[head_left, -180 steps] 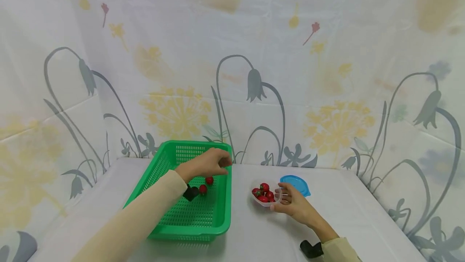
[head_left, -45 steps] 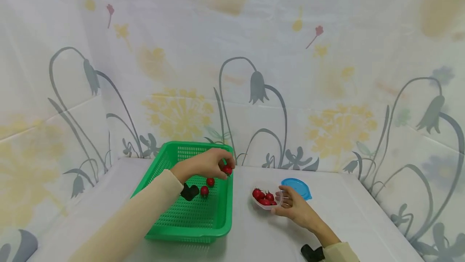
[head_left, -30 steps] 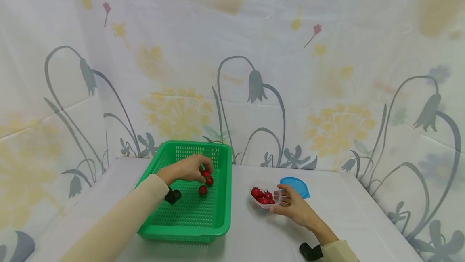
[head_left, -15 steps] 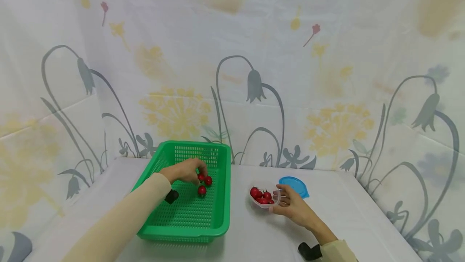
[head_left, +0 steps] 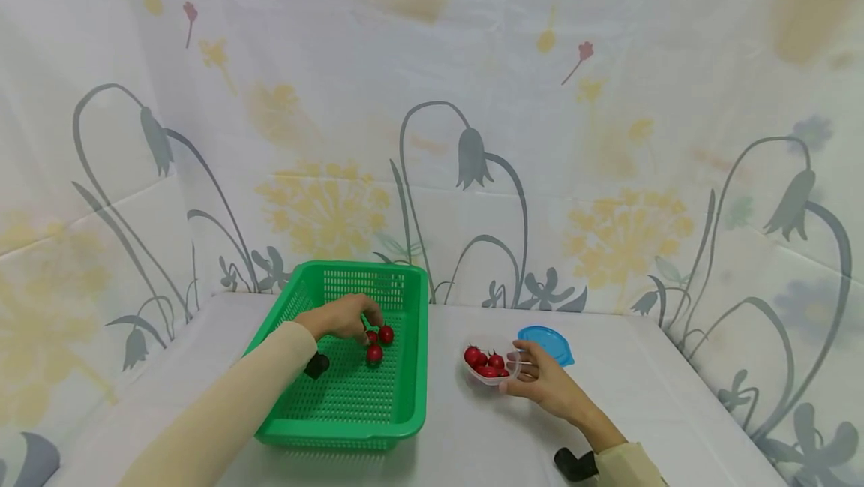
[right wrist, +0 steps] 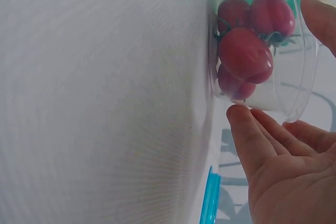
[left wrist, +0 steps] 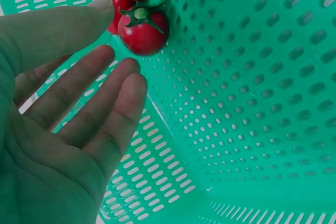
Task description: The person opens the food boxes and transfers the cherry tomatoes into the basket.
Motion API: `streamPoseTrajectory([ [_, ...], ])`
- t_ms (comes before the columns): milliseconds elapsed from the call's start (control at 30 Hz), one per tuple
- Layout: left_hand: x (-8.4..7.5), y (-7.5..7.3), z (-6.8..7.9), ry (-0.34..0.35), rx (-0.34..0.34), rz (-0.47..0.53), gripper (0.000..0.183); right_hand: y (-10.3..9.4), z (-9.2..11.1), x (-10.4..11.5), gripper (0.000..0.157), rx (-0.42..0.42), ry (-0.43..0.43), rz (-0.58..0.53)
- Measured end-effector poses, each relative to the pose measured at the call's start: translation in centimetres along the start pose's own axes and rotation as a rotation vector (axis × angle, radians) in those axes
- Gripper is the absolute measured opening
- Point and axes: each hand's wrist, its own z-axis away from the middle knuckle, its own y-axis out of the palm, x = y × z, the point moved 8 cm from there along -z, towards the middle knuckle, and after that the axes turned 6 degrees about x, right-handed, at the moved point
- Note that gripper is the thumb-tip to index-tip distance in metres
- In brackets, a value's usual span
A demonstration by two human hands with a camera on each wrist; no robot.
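Observation:
My left hand [head_left: 343, 316] is inside the green plastic basket [head_left: 421, 367], beside three red cherry tomatoes [head_left: 374, 353] on its floor. In the left wrist view its fingers [left wrist: 79, 93] are loosely extended. The thumb tip overlaps the edge of one tomato [left wrist: 113, 9]; whether they touch I cannot tell. My right hand [head_left: 550, 383] holds a small clear plastic container [right wrist: 294, 85] between thumb and fingers, resting on the table right of the basket. Several cherry tomatoes [right wrist: 245, 56] with green stems lie in it.
A blue lid [head_left: 545, 344] lies on the white tablecloth [head_left: 459, 434] just behind the right hand. Behind the table hangs a flower-printed cloth [head_left: 432, 134]. The basket's raised rim stands between the left hand and the container.
My left hand carried a cherry tomato from over the basket's right rim down and left into the basket, then let it go beside the other two. The right hand kept its hold.

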Motion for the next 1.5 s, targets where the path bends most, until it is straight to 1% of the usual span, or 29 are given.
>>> streamPoseTrajectory([
  [133, 0.0, -0.1, 0.0, 0.004, -0.002, -0.012, 0.03, 0.0, 0.0, 0.1, 0.085, 0.0, -0.001, 0.016],
  [267, -0.3, -0.3, 0.0, 0.011, 0.0, 0.001, 0.031, -0.1, 0.0, 0.0, 0.085, -0.004, 0.006, 0.037],
  [367, -0.8, -0.5, 0.1, 0.026, -0.004, 0.016, 0.031, -0.1, 0.0, -0.1, 0.085, -0.005, 0.01, 0.044],
  [467, -1.6, -0.9, 0.1, 0.054, -0.018, 0.042, 0.03, -0.1, 0.1, -0.2, 0.085, -0.002, 0.002, 0.042],
  [600, -3.4, -1.6, 0.2, 0.113, -0.044, 0.055, 0.029, -0.2, 0.1, -0.3, 0.085, -0.004, 0.006, 0.032],
  [800, -7.2, -2.5, 0.1, 0.218, -0.069, 0.019, 0.025, -0.2, 0.1, -0.3, 0.085, -0.008, 0.006, 0.03],
  [900, -8.9, -2.6, -0.2, 0.253, -0.07, 0.003, 0.024, -0.1, 0.0, -0.3, 0.085, -0.007, 0.005, 0.035],
  [1000, -10.5, -2.4, -0.7, 0.293, -0.067, 0.006, 0.022, -0.1, 0.0, -0.5, 0.086, -0.014, 0.019, 0.038],
  [1067, -11.3, -2.2, -1.1, 0.308, -0.068, 0.009, 0.021, -0.1, 0.0, -0.6, 0.086, -0.018, 0.029, 0.035],
  [1333, -14.2, -1.2, -2.3, 0.341, -0.042, 0.031, 0.018, 0.0, 0.0, -0.3, 0.085, -0.003, 0.021, 0.021],
  [1500, -16.0, -0.3, -3.0, 0.347, -0.017, -0.001, 0.019, -0.1, 0.0, -0.2, 0.084, -0.01, 0.033, 0.016],
])
